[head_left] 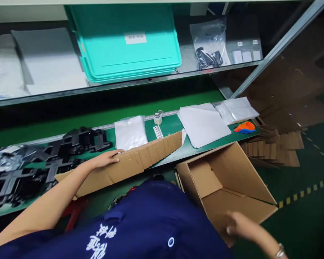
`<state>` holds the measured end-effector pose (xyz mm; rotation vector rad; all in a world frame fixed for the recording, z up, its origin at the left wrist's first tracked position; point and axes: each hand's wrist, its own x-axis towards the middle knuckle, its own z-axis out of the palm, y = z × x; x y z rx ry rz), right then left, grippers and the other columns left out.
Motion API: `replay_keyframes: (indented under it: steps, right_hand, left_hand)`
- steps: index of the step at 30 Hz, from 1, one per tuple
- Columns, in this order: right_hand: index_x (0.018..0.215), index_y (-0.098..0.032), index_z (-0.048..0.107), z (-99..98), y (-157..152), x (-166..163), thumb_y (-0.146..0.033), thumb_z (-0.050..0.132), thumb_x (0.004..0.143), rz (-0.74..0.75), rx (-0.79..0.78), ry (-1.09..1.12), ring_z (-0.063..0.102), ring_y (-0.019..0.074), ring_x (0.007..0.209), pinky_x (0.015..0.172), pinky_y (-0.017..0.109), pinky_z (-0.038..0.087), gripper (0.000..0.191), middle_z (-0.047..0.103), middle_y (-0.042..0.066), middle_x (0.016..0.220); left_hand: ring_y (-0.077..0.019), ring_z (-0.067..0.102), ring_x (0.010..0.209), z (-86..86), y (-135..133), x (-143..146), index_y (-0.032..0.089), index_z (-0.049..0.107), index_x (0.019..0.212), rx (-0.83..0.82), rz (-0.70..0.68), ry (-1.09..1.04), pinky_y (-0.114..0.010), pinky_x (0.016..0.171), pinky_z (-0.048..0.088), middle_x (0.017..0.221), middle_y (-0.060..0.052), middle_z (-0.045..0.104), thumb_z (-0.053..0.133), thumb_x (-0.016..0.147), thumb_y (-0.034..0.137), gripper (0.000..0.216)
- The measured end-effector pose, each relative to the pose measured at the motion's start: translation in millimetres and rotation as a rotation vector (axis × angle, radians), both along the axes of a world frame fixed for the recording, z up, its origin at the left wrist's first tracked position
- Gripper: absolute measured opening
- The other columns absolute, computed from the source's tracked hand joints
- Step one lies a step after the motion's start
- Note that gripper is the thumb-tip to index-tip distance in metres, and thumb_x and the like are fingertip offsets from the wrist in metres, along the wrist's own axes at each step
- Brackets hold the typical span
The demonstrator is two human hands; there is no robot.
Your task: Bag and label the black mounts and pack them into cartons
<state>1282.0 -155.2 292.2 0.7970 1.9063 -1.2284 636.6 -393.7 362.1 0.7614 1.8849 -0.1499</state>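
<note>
My left hand [106, 159] rests on the top edge of a long folded strip of cardboard dividers [140, 158] that lies along the front of the green workbench [167, 124]; its fingers curl over the cardboard. My right hand [239, 226] is low at the right, blurred, gripping the near flap of an open brown cardboard box [226, 180] that is tipped on its side beside the bench.
Black plastic parts [56, 154] are piled at the bench's left. White bags [130, 132], white sheets [202, 124], small jars [158, 118] and an orange-blue tool [245, 127] lie on the bench. A teal crate [126, 39] sits on the shelf above. Flat cardboard [275, 147] is stacked at right.
</note>
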Motion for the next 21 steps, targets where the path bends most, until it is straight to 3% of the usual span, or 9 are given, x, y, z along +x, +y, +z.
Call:
replay_keyframes:
  steps: [2, 4, 5, 8, 9, 11, 16, 19, 21]
  right_hand:
    - [0.118, -0.022, 0.069, 6.9, 47.7, -45.4, -0.035, 0.061, 0.081, -0.175, 0.024, 0.062, 0.067, 0.0280, 0.109, 0.092, 0.039, 0.055, 0.040, 0.069, 0.012, 0.123]
    - [0.130, -0.021, 0.062, 2.4, 91.9, -102.4, -0.040, 0.050, 0.091, -0.334, 0.213, 0.148, 0.064, 0.0270, 0.116, 0.100, 0.042, 0.051, 0.045, 0.066, 0.012, 0.129]
    - [0.131, -0.020, 0.060, -4.8, 109.9, -133.6, -0.040, 0.048, 0.093, -0.340, 0.286, 0.177, 0.064, 0.0262, 0.116, 0.101, 0.042, 0.050, 0.045, 0.065, 0.011, 0.129]
    - [0.131, -0.016, 0.060, -43.9, 144.3, -225.4, -0.030, 0.044, 0.097, -0.076, 0.379, 0.134, 0.063, 0.0225, 0.115, 0.099, 0.035, 0.051, 0.040, 0.064, 0.012, 0.129]
    - [0.133, -0.015, 0.058, -61.3, 150.2, -251.5, -0.028, 0.041, 0.099, 0.050, 0.395, 0.087, 0.062, 0.0212, 0.116, 0.098, 0.033, 0.051, 0.040, 0.062, 0.012, 0.132]
    - [0.130, -0.013, 0.059, -98.8, 157.3, -291.6, -0.023, 0.043, 0.098, 0.160, 0.390, 0.029, 0.062, 0.0233, 0.115, 0.094, 0.034, 0.051, 0.037, 0.062, 0.015, 0.131]
    - [0.113, -0.005, 0.065, -182.4, 165.5, -324.4, -0.011, 0.055, 0.090, 0.341, 0.333, -0.025, 0.064, 0.0259, 0.109, 0.090, 0.037, 0.050, 0.025, 0.067, 0.019, 0.117]
    - [0.113, -0.003, 0.063, -213.6, 169.2, -322.2, -0.004, 0.050, 0.090, 0.427, 0.295, 0.016, 0.063, 0.0236, 0.106, 0.089, 0.035, 0.049, 0.027, 0.067, 0.019, 0.116]
    - [0.112, -0.001, 0.064, -226.5, 171.8, -320.3, 0.001, 0.046, 0.088, 0.470, 0.269, 0.057, 0.063, 0.0243, 0.104, 0.087, 0.033, 0.047, 0.030, 0.066, 0.022, 0.116]
  left_hand:
    - [-0.0292, 0.058, 0.120, -23.1, 0.0, -17.9, 0.019, 0.061, 0.128, 0.006, -0.006, -0.068, -0.035, 0.104, 0.043, 0.132, -0.011, 0.063, 0.053, 0.069, 0.058, 0.070]
    - [-0.0289, 0.060, 0.117, -43.1, -3.5, -31.8, 0.019, 0.060, 0.127, -0.008, -0.001, -0.118, -0.035, 0.103, 0.044, 0.128, -0.011, 0.065, 0.054, 0.068, 0.059, 0.072]
    - [-0.0287, 0.062, 0.114, -51.7, -6.3, -37.5, 0.019, 0.059, 0.128, -0.020, 0.006, -0.140, -0.035, 0.101, 0.045, 0.125, -0.011, 0.067, 0.054, 0.067, 0.060, 0.073]
    - [-0.0271, 0.066, 0.105, -72.8, -15.7, -51.3, 0.019, 0.053, 0.135, -0.057, 0.082, -0.200, -0.035, 0.095, 0.049, 0.116, -0.010, 0.071, 0.053, 0.068, 0.063, 0.079]
    - [-0.0265, 0.066, 0.105, -78.9, -18.2, -55.0, 0.018, 0.051, 0.137, -0.057, 0.118, -0.204, -0.035, 0.094, 0.050, 0.115, -0.010, 0.071, 0.052, 0.070, 0.063, 0.081]
    - [-0.0263, 0.066, 0.108, -91.1, -21.2, -61.0, 0.017, 0.047, 0.141, -0.062, 0.152, -0.182, -0.035, 0.094, 0.051, 0.119, -0.011, 0.070, 0.050, 0.071, 0.064, 0.084]
    - [-0.0297, 0.058, 0.123, -116.6, -19.9, -63.2, 0.014, 0.057, 0.131, -0.091, -0.038, -0.031, -0.038, 0.105, 0.044, 0.135, -0.015, 0.061, 0.049, 0.069, 0.056, 0.076]
    - [-0.0306, 0.057, 0.123, -116.2, -15.1, -51.0, 0.012, 0.059, 0.127, -0.080, -0.113, 0.149, -0.041, 0.109, 0.040, 0.131, -0.017, 0.063, 0.046, 0.074, 0.048, 0.065]
    - [-0.0323, 0.053, 0.127, -107.8, -5.7, -36.7, 0.010, 0.057, 0.129, -0.040, -0.092, 0.302, -0.043, 0.110, 0.039, 0.132, -0.019, 0.060, 0.042, 0.079, 0.047, 0.064]
